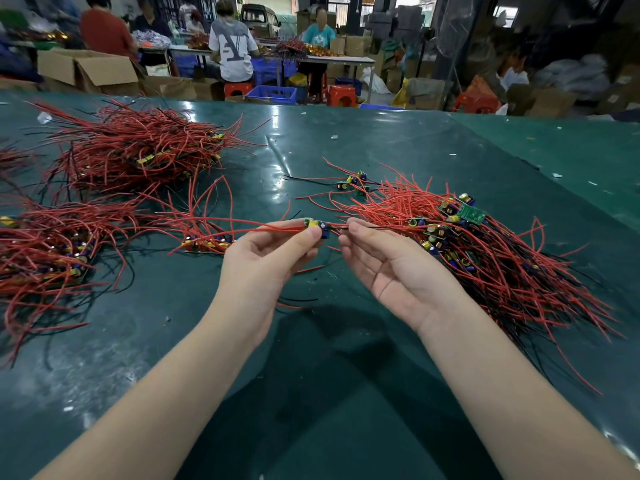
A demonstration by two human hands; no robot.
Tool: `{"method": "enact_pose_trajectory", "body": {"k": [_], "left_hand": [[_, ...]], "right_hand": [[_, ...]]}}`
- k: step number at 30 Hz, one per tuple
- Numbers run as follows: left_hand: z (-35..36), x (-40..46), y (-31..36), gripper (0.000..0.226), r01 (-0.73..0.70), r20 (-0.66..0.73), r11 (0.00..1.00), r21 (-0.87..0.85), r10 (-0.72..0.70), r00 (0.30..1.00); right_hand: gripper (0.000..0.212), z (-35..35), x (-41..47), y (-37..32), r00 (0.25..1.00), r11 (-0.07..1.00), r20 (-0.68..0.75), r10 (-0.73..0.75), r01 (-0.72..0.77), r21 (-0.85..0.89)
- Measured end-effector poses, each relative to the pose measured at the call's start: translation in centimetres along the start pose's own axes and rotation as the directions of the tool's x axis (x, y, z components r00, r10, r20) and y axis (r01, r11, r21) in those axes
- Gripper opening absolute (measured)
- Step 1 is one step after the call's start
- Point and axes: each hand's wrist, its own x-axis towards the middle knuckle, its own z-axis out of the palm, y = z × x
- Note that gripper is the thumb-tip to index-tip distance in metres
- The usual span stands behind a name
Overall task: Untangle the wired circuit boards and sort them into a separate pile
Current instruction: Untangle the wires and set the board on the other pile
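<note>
My left hand [273, 251] pinches a small circuit board [316, 226] with yellow and blue parts between thumb and fingers, above the green table [311, 341]. Its red wires trail off to the left. My right hand [377, 261] pinches the board's thin wire [341, 229] just right of the board, palm up. A tangled heap of wired boards [467, 244] lies to the right, touching my right hand's far side. A small row of boards [207, 242] lies left of my left hand.
Larger heaps of red-wired boards sit at the far left [45, 258] and back left [138, 150]. A few loose boards [355, 183] lie behind my hands. People work at tables behind, among cardboard boxes [86, 69] and blue crates [272, 93].
</note>
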Motion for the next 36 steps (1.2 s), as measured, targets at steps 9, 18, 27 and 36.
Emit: {"method": "enact_pose_trajectory", "body": {"k": [9,18,27,36], "left_hand": [[0.11,-0.24,-0.14,0.014,-0.185,-0.028,0.958,0.22,0.196,0.98],[-0.06,0.03,-0.34,0.013,-0.185,-0.053,0.968,0.172,0.197,0.979],[-0.64,0.41,-0.13,0.024,-0.108,-0.053,0.994,0.029,0.109,0.993],[-0.84,0.51,0.01,0.015,-0.081,-0.053,0.997,0.02,0.082,0.995]], "right_hand": [[0.03,0.2,-0.15,-0.13,0.996,0.985,-0.044,0.081,-0.073,0.158],[0.024,0.08,-0.01,-0.02,0.995,0.969,-0.083,-0.052,0.071,0.236],[0.018,-0.21,-0.04,-0.37,0.974,0.962,-0.076,-0.212,0.222,0.158],[0.021,-0.23,0.12,-0.47,0.905,0.887,-0.085,-0.416,0.383,-0.259]]}}
